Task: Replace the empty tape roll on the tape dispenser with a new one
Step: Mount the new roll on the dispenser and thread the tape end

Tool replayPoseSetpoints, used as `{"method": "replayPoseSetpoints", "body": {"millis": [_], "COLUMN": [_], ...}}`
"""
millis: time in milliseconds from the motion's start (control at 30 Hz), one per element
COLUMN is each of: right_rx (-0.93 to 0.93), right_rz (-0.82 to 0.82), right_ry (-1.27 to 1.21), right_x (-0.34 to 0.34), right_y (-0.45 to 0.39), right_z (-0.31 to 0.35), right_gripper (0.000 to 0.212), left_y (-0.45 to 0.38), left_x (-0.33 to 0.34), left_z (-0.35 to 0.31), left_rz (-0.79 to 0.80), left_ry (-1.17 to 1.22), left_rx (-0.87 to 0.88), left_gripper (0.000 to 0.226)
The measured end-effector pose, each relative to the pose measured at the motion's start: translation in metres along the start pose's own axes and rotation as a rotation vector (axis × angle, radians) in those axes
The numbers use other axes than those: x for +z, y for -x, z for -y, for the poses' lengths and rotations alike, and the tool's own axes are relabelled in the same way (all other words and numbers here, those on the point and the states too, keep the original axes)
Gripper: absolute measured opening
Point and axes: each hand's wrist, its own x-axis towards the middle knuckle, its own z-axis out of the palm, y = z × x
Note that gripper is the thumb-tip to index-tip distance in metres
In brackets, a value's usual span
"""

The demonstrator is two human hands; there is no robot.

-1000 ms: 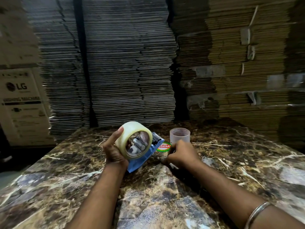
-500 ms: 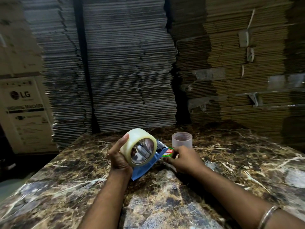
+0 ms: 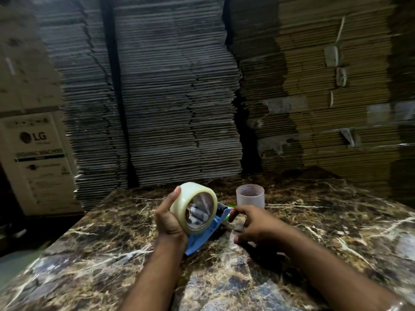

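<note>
My left hand (image 3: 167,221) grips a new roll of clear tape (image 3: 179,205), thumb up along its outer face. The roll sits on the hub of a blue tape dispenser (image 3: 202,239), which is tilted just above the marble table, its metal roller showing through the roll's hole. My right hand (image 3: 256,224) hovers at the dispenser's front end with fingers loosely spread. Its index fingertip is by the red and green label (image 3: 231,212), and nothing shows in its grasp. The empty translucent core (image 3: 250,196) stands upright on the table behind my right hand.
The dark marble table (image 3: 325,221) reaches its far edge just behind the core. Tall stacks of flattened cardboard (image 3: 179,108) rise directly behind it. A printed LG carton (image 3: 38,158) stands on the left, beyond the table's left edge.
My right hand has loosened from the dispenser's front end and drawn back slightly, its fingers now spread. My left hand keeps its grip on the roll and dispenser. The camera tilted a little.
</note>
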Motion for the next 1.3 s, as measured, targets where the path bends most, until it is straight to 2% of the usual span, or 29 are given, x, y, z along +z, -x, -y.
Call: {"method": "replayPoseSetpoints", "body": {"millis": [67, 167, 233, 300, 333, 433, 533, 633, 733, 833, 1000, 1200, 1300], "right_rx": [-0.004, -0.016, -0.026, -0.059, -0.085, -0.156, -0.231, -0.262, -0.269, -0.269, -0.235, -0.259, -0.275], "right_rz": [0.018, -0.055, -0.17, -0.272, -0.298, -0.315, -0.264, -0.235, -0.229, -0.209, -0.182, -0.125, -0.101], "right_ry": [-0.02, -0.045, -0.077, -0.145, -0.209, -0.409, -0.509, -0.527, -0.518, -0.591, -0.682, -0.675, -0.66], "right_x": [-0.001, -0.001, -0.002, -0.004, -0.006, -0.01, -0.01, -0.008, -0.007, -0.009, -0.013, -0.012, -0.014], "right_y": [0.003, 0.005, 0.007, 0.009, 0.011, 0.018, 0.023, 0.025, 0.024, 0.023, 0.023, 0.024, 0.024], "right_z": [0.0, 0.004, 0.009, 0.013, 0.016, 0.025, 0.033, 0.034, 0.032, 0.032, 0.031, 0.029, 0.029], "right_gripper": [0.046, 0.032, 0.019, 0.02, 0.021, 0.021, 0.026, 0.03, 0.021, 0.013, 0.023, 0.018, 0.019], "left_y": [0.001, 0.002, 0.005, 0.007, 0.009, 0.012, 0.018, 0.022, 0.022, 0.021, 0.016, 0.001, 0.001], "left_x": [0.003, 0.01, 0.014, 0.019, 0.021, 0.026, 0.032, 0.034, 0.033, 0.035, 0.033, 0.017, 0.01], "left_z": [0.002, 0.006, 0.01, 0.015, 0.016, 0.022, 0.027, 0.034, 0.036, 0.029, 0.017, 0.001, -0.004], "left_rz": [-0.032, -0.125, -0.163, -0.213, -0.242, -0.296, -0.297, -0.265, -0.219, -0.122, 0.055, 0.259, 0.35], "left_ry": [0.007, 0.024, 0.01, -0.014, -0.03, -0.056, -0.097, -0.182, -0.273, -0.275, -0.346, -0.565, -0.639], "left_rx": [-0.014, 0.003, 0.012, 0.022, 0.037, 0.072, 0.058, 0.059, 0.042, -0.043, -0.105, -0.11, -0.053], "left_gripper": [0.048, 0.067, 0.055, 0.03, 0.026, 0.033, 0.035, 0.039, 0.042, 0.033, 0.026, 0.038, 0.047]}}
